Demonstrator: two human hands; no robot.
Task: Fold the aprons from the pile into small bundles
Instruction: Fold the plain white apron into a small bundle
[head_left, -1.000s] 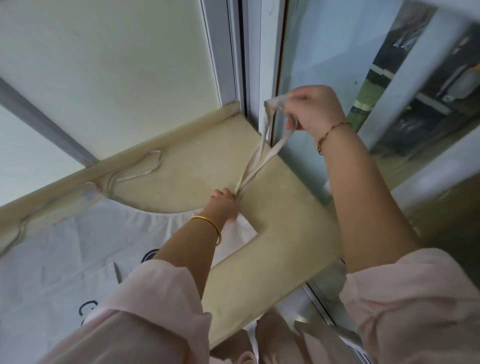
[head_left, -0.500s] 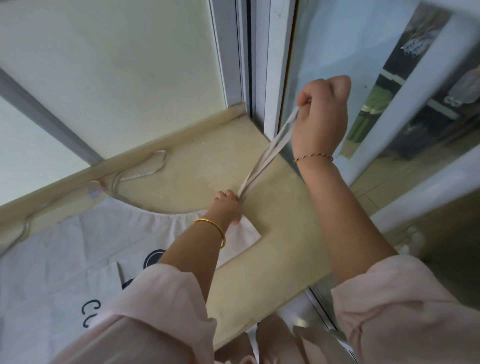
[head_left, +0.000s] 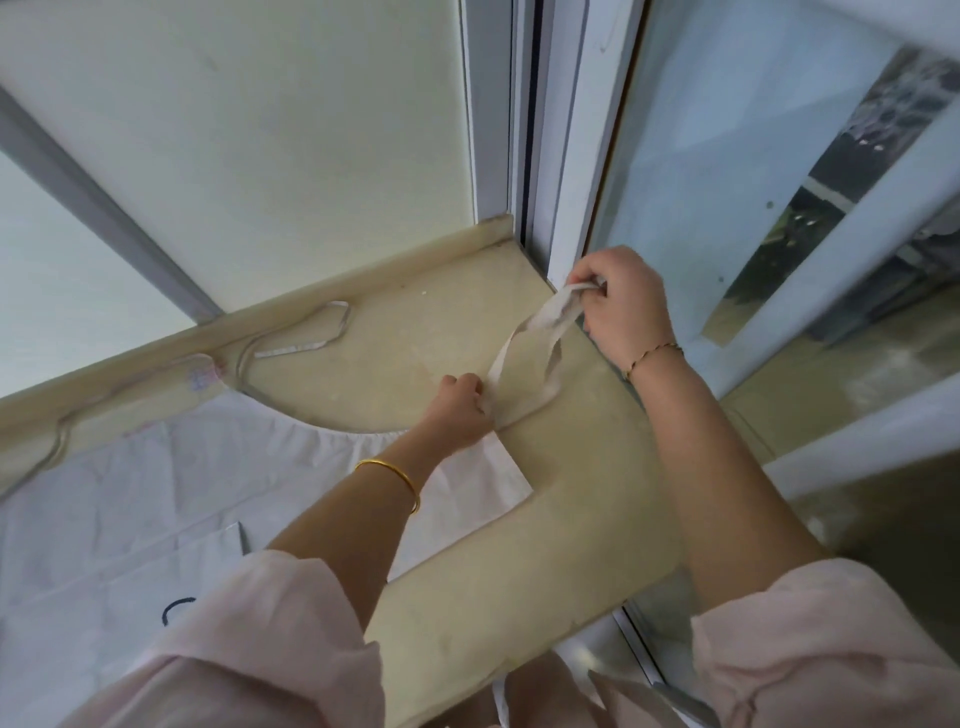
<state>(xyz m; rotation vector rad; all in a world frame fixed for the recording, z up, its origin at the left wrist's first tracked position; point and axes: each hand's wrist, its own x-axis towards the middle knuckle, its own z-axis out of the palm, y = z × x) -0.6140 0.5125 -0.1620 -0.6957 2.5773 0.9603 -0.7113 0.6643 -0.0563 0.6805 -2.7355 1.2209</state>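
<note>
A white apron (head_left: 156, 488) with dark lettering lies flat on the beige ledge (head_left: 571, 493), spreading to the left. Its beige waist strap (head_left: 550, 332) runs up from the apron's right corner as a slack loop. My left hand (head_left: 460, 405) pinches the strap at that corner, low on the ledge. My right hand (head_left: 621, 301) grips the strap's far end near the window frame, holding the loop a little above the ledge. The apron's neck strap (head_left: 311, 338) lies curled along the ledge's back rim.
A window frame post (head_left: 550, 156) and glass pane (head_left: 727, 182) stand close behind my right hand. A pale wall panel (head_left: 260, 130) backs the ledge. The ledge's front edge (head_left: 493, 675) drops off near my body; floor shows at right.
My right hand has come down and towards my left hand. The strap, taut half a second ago, now hangs as a slack loop. My left hand stays at the apron's corner.
</note>
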